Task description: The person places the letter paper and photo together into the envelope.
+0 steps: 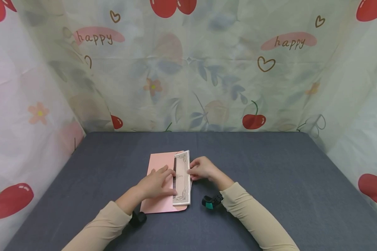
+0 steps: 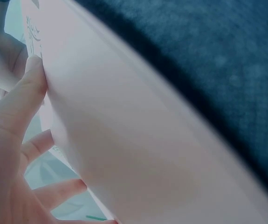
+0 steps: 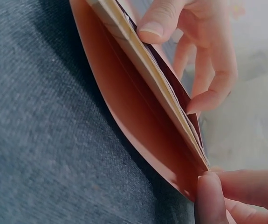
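A pink envelope (image 1: 158, 205) lies on the table, its mouth gaping to the right. A pale card (image 1: 182, 181) with dark scrollwork corners sticks out of that mouth, partly hidden inside. From the right wrist, the card (image 3: 147, 65) shows a layered edge between the envelope's walls (image 3: 120, 102). My left hand (image 1: 157, 183) holds the envelope's upper mouth edge, thumb and fingertips spread along it. In the left wrist view, the fingers (image 2: 61, 191) reach that edge. My right hand (image 1: 204, 169) pinches the card's outer edge between thumb and fingers.
A dark grey cloth covers the table (image 1: 270, 167). Black wrist devices, one with a teal part (image 1: 209, 205), hang under both wrists. Printed curtains (image 1: 188, 69) enclose the back and sides.
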`<action>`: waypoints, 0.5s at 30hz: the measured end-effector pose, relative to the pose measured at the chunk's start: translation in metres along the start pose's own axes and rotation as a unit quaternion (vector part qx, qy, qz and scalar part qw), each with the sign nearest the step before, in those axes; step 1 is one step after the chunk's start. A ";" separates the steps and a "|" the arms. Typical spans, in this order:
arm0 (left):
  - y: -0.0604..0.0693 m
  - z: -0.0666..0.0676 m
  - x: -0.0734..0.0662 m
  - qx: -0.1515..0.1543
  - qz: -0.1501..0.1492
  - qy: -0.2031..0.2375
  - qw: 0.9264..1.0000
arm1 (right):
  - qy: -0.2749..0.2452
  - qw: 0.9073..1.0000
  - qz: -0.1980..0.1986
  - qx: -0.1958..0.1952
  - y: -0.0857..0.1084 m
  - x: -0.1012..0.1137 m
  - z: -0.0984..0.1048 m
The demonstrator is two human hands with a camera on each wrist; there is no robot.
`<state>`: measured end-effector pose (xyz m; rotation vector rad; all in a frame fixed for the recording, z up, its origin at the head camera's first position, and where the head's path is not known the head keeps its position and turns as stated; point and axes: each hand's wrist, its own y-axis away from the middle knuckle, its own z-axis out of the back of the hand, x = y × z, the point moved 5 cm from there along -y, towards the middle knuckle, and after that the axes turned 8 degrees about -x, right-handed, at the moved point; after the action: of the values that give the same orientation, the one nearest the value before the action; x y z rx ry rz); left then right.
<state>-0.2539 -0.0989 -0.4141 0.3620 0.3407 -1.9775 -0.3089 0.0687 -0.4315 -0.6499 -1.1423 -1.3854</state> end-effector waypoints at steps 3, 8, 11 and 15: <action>0.000 0.000 0.000 -0.001 0.001 -0.001 1.000 | -0.004 1.000 0.003 -0.010 0.001 0.001 -0.001; 0.000 0.000 0.000 -0.002 0.001 -0.001 1.000 | -0.013 1.000 0.015 -0.024 0.002 0.002 -0.002; 0.000 0.000 0.000 -0.003 -0.001 -0.001 1.000 | -0.016 0.999 0.021 -0.031 0.004 0.004 -0.003; 0.000 0.000 0.000 -0.002 0.001 -0.001 1.000 | -0.021 0.998 0.026 -0.044 0.006 0.004 -0.004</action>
<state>-0.2541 -0.0988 -0.4143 0.3581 0.3430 -1.9757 -0.3033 0.0640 -0.4279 -0.7694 -1.0948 -1.3899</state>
